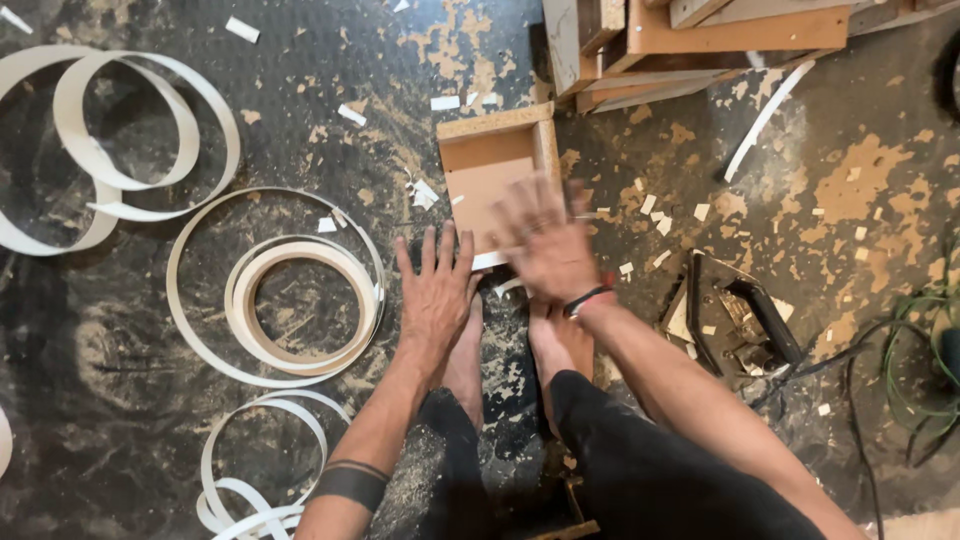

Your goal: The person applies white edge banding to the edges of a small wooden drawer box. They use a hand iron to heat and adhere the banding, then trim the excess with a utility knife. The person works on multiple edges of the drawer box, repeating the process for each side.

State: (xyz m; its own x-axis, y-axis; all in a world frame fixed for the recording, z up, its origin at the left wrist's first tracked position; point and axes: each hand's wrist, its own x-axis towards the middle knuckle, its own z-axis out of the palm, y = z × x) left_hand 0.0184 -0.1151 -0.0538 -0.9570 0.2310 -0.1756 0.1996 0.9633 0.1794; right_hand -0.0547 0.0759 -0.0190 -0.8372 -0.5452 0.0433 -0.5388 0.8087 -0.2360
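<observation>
While the left hand (436, 290) lies flat, fingers spread, just left of one small wooden box frame (497, 178) on the dusty floor (120, 400), the blurred right hand (545, 245) hovers open over its near edge. Four coils of white edge banding (300, 300) lie left; one dark iron (735, 318) sits right.

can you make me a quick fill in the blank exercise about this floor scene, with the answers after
1. The left hand lies flat with its fingers ____.
2. The right hand, blurred, is over a small wooden ____.
3. The coils of white strip lie to the person's ____.
4. On the right wrist is a red and black ____.

Missing words: spread; box; left; band
</observation>
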